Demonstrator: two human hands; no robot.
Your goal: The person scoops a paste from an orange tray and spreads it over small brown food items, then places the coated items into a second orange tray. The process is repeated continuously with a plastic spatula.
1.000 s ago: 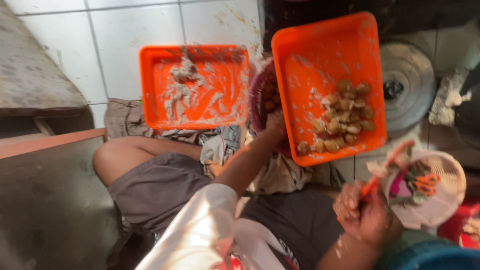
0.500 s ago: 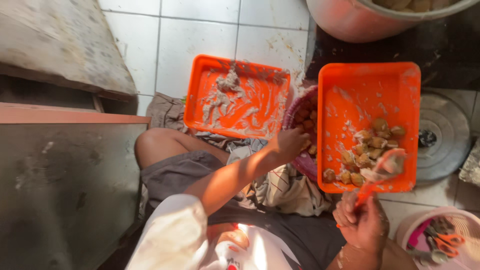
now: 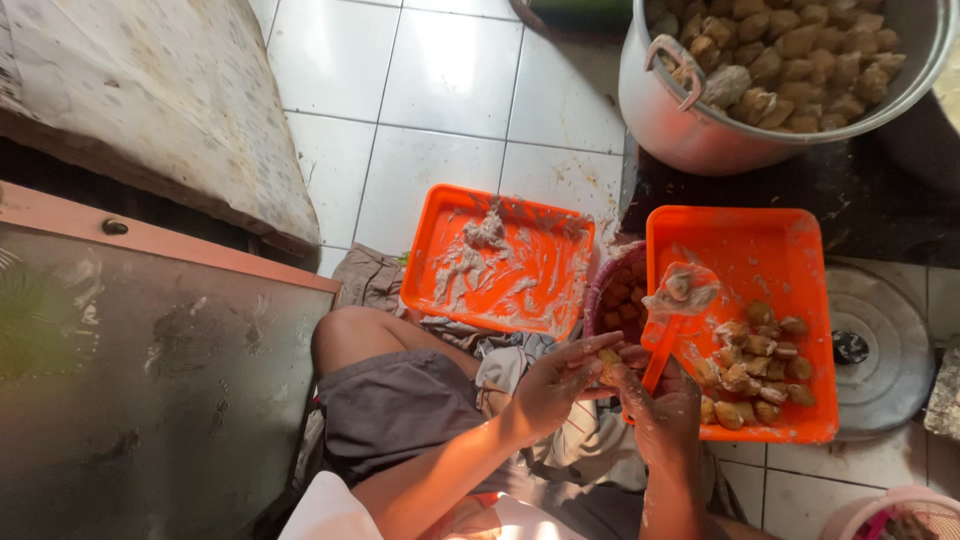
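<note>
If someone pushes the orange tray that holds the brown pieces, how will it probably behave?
The orange tray looks like thin plastic, so it is probably light and may slide easily on the floor. Its brown pieces lie loose at one end, so they would likely roll or shift. The paste smears suggest a slippery surface.

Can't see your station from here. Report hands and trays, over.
Left hand pinching a small food piece. Right hand gripping orange spatula loaded with paste. Right tray holds filled pieces; left tray smeared. Nothing blocking.

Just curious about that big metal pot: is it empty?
No, the big metal pot is filled nearly to its rim with brown pieces of food.
</note>
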